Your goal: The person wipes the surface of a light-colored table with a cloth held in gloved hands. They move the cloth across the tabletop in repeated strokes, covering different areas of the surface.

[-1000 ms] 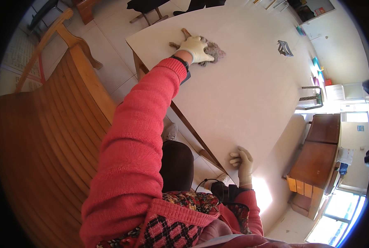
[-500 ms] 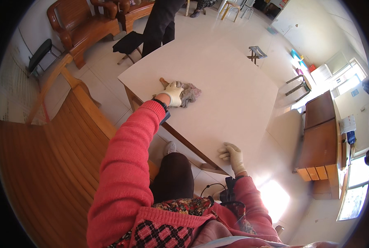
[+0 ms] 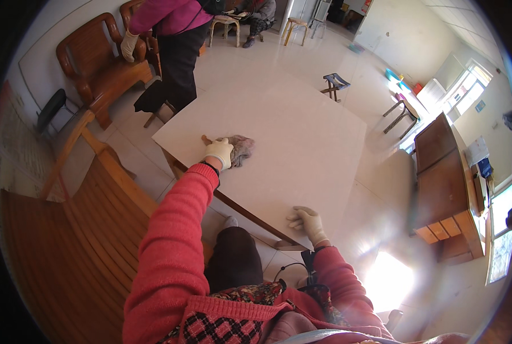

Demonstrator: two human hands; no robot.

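My left hand [image 3: 219,152], in a cream glove, presses down on a crumpled grey cloth with a pinkish patch [image 3: 244,150]. Its fingers are closed over the cloth's near side, by the left part of a pale square table [image 3: 290,132]. A small brownish tip [image 3: 205,139] pokes out just beyond that hand; I cannot tell what it is. At the table's near edge rests my right hand [image 3: 308,222], also gloved, with its fingers loosely bent and apart and nothing in them.
A slatted wooden bench [image 3: 78,235] stands close on my left. Beyond the table's far left side is a person in a purple top [image 3: 178,20], near a black-seated stool [image 3: 150,98] and a wooden armchair [image 3: 104,63]. A folding stool [image 3: 336,82] and a brown cabinet [image 3: 442,178] are to the right.
The view has tilted up, showing more of the standing person. My left hand and the cloth have shifted slightly toward the table's left corner. My right hand stays at the near edge.
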